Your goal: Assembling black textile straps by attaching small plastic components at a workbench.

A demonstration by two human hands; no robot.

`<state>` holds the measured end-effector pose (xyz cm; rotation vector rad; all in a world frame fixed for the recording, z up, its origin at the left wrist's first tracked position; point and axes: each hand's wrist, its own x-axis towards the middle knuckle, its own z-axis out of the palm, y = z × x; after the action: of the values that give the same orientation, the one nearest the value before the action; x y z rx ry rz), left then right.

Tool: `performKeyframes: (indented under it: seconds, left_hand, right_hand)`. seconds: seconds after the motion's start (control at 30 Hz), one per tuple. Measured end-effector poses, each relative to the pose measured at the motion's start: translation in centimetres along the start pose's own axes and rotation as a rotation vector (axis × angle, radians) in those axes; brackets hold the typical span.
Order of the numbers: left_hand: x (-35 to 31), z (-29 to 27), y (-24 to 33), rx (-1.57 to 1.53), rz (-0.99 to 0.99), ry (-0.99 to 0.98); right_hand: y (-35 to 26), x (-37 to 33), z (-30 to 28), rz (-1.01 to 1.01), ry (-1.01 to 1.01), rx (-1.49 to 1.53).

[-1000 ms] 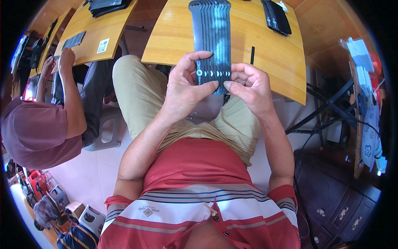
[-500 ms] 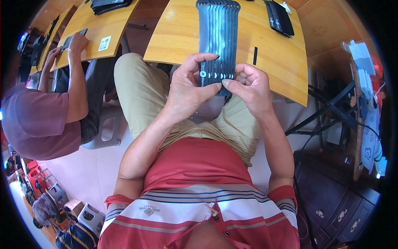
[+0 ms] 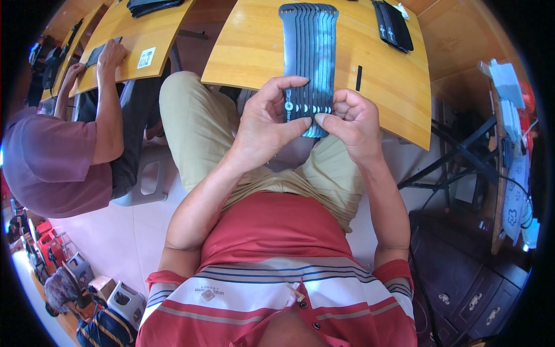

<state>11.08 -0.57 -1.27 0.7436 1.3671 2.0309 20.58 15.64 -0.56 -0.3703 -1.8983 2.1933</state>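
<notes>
Both hands hold a stack of dark straps (image 3: 309,52), fanned so that their long edges show side by side. Each strap has a rounded far end and a white mark near the close end. My left hand (image 3: 266,113) grips the stack's left side, index finger across the top and thumb at the lower end. My right hand (image 3: 352,124) pinches the lower right edge, its thumb tip beside the left thumb; the other fingers are curled. The stack is raised over the near edge of the wooden table (image 3: 248,46). What lies under the thumbs is hidden.
A pile of black straps (image 3: 393,26) lies at the table's far right, and a thin black strip (image 3: 359,78) nearer. At left, a co-worker (image 3: 58,156) handles a dark strap at another table (image 3: 167,34), which bears more black straps (image 3: 153,6). Dark drawers (image 3: 468,301) stand at lower right.
The strap stack has shifted slightly right and toward me, and its straps look a little more evenly spread. Both hands keep their grip. The co-worker's hands moved slightly.
</notes>
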Motion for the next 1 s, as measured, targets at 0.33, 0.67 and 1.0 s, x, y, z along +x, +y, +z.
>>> performKeyframes:
  seconds: [0.33,0.67,1.0]
  left_hand:
    - [-0.24,-0.48,-0.09,-0.05,-0.038,-0.023]
    - [-0.27,-0.38,0.13,-0.06,-0.05,-0.04]
    - [-0.31,0.41,0.48,-0.028,-0.056,0.045]
  right_hand:
    - [0.42,-0.17,-0.53,-0.015,0.0,0.064]
    - [0.48,-0.25,-0.74,-0.022,0.003,0.068]
    - [-0.29,-0.41,-0.74,-0.039,-0.013,0.055]
